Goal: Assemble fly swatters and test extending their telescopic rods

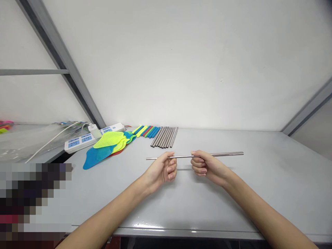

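Observation:
Between my two hands a thin metal telescopic rod (183,157) is held level above the grey table. My left hand (164,168) pinches its thinner part, near the left end, with thumb and fingers curled round. Farther right, my right hand (203,165) grips it where it meets the thicker section, which sticks out beyond the wrist. Behind my hands lies a row of short metal tubes (164,137), side by side. Left of them are several coloured plastic handles (146,131) in yellow, blue, red and green. Perforated fly swatter heads (110,140), yellow, blue and red, lie in an overlapping pile.
A white power strip (77,142) with a plugged-in charger (94,131) and cable runs behind the swatter heads. Clear plastic bags (33,143) lie at the far left. The table (259,193) ends at a white wall (181,69) between grey metal frame posts (64,62).

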`<state>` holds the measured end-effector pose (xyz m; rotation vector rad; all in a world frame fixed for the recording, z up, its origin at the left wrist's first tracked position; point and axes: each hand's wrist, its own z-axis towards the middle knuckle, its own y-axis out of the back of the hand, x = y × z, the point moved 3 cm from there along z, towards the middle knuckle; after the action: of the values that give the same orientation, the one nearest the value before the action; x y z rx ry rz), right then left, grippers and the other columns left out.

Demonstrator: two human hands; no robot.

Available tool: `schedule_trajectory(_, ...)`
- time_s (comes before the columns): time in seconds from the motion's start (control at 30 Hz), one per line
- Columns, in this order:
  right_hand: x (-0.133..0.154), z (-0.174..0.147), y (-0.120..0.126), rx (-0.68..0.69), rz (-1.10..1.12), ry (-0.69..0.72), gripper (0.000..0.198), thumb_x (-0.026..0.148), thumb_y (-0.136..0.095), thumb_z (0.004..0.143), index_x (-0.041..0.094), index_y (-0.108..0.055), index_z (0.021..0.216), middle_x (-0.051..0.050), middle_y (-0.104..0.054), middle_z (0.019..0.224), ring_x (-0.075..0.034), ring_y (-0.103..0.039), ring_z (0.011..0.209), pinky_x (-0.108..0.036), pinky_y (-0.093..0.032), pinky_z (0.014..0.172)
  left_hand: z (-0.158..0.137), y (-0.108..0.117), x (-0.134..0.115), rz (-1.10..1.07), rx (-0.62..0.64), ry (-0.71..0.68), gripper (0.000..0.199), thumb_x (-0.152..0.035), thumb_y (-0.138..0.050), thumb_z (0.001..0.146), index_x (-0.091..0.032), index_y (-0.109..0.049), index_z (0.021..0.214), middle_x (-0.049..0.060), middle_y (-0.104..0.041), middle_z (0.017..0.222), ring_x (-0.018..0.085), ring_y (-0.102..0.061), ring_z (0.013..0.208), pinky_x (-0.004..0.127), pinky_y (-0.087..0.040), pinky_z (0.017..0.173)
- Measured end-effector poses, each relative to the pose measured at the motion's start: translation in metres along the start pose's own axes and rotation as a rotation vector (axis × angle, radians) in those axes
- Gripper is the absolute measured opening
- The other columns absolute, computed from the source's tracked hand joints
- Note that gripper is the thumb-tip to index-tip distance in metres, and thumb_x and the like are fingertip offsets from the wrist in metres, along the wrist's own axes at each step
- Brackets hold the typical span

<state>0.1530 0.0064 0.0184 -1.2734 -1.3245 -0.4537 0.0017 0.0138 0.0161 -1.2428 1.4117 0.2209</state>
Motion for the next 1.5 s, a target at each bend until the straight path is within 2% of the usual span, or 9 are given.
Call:
schedule_trajectory(0.17,0.016,-0.005,0.018,-0.119,-0.077,0.116,0.04,0.032,-0.047,0.071,0.019,-0.019,0.047,0.006,-0.012,0.047,-0.006,-0.017,0.039,-0.025,-0.016,0.041,-0.001,0.012,-0.015,0.265,-0.235,-0.276,0.022,-0.038,-0.045,0.071,-0.016,-0.049,0.075,-0.005,-0.044,0.05,0.006,-0.04,0.038,0.018,-0.029,0.038)
schedule_trajectory(0.37,0.013,0.002,0.034,-0.232,-0.158,0.203,0.037,0.034,-0.039,0.073,0.019,-0.025,0.042,0.005,-0.018,0.042,-0.007,-0.021,0.035,-0.025,-0.02,0.039,-0.011,-0.004,-0.005,0.785,0.19,-0.007,0.037,-0.046,-0.037,0.075,-0.014,-0.056,0.081,-0.005,-0.038,0.048,0.005,-0.034,0.038,0.018,-0.027,0.04)
schedule_trajectory(0.43,0.012,0.004,0.036,-0.295,-0.176,0.243,0.035,0.033,-0.038,0.073,0.018,-0.033,0.042,0.004,-0.025,0.042,-0.007,-0.026,0.035,-0.025,-0.023,0.038,-0.013,-0.005,-0.001,0.888,0.24,0.026,0.035,-0.045,-0.035,0.076,-0.016,-0.054,0.076,-0.005,-0.037,0.051,0.006,-0.034,0.042,0.019,-0.028,0.042)
schedule_trajectory(0.6,0.013,0.007,0.032,-0.291,-0.152,0.327,0.033,0.033,-0.033,0.073,0.014,-0.06,0.068,-0.009,-0.059,0.072,-0.018,-0.054,0.065,-0.025,-0.036,0.044,-0.005,0.003,0.001,1.171,-0.017,-0.332,0.031,-0.035,-0.032,0.079,-0.017,-0.045,0.058,-0.003,-0.04,0.055,0.01,-0.036,0.053,0.02,-0.028,0.052)
schedule_trajectory(0.67,0.005,0.011,0.025,-0.188,-0.113,0.3,0.036,0.034,-0.031,0.073,0.014,-0.061,0.077,-0.012,-0.06,0.089,-0.024,-0.054,0.082,-0.026,-0.04,0.047,-0.002,0.004,0.006,1.223,-0.066,-0.395,0.03,-0.032,-0.031,0.08,-0.018,-0.044,0.057,-0.003,-0.04,0.053,0.011,-0.036,0.053,0.02,-0.026,0.052)
schedule_trajectory(0.77,-0.017,0.02,0.011,-0.091,-0.071,0.254,0.04,0.036,-0.03,0.074,0.013,-0.061,0.081,-0.013,-0.059,0.096,-0.024,-0.053,0.085,-0.027,-0.042,0.048,-0.001,0.001,0.013,1.275,-0.104,-0.452,0.027,-0.03,-0.032,0.08,-0.019,-0.046,0.06,-0.002,-0.043,0.054,0.012,-0.038,0.053,0.021,-0.025,0.053)
schedule_trajectory(0.93,-0.053,0.032,-0.015,-0.067,-0.062,0.166,0.041,0.04,-0.035,0.075,0.012,-0.062,0.088,-0.008,-0.063,0.071,-0.018,-0.056,0.066,-0.03,-0.043,0.06,-0.001,-0.009,0.021,1.33,-0.064,-0.526,0.028,-0.026,-0.029,0.081,-0.019,-0.051,0.064,0.002,-0.054,0.068,0.014,-0.046,0.063,0.023,-0.03,0.061)
schedule_trajectory(1.17,-0.039,0.022,-0.022,0.018,0.107,0.128,0.044,0.044,-0.035,0.077,0.018,-0.05,0.109,-0.008,-0.061,0.092,-0.018,-0.056,0.081,-0.036,-0.038,0.077,-0.003,-0.011,0.009,1.271,-0.029,-0.503,0.03,-0.032,-0.029,0.082,-0.019,-0.054,0.075,0.003,-0.057,0.075,0.014,-0.049,0.069,0.022,-0.032,0.063)
schedule_trajectory(1.5,-0.038,0.02,-0.012,-0.046,0.124,0.128,0.048,0.048,-0.031,0.077,0.014,-0.057,0.098,-0.011,-0.057,0.101,-0.021,-0.053,0.087,-0.039,-0.038,0.079,-0.005,0.0,0.009,1.337,-0.123,-0.556,0.026,-0.026,-0.03,0.082,-0.019,-0.052,0.069,0.001,-0.054,0.066,0.013,-0.048,0.063,0.022,-0.031,0.058)
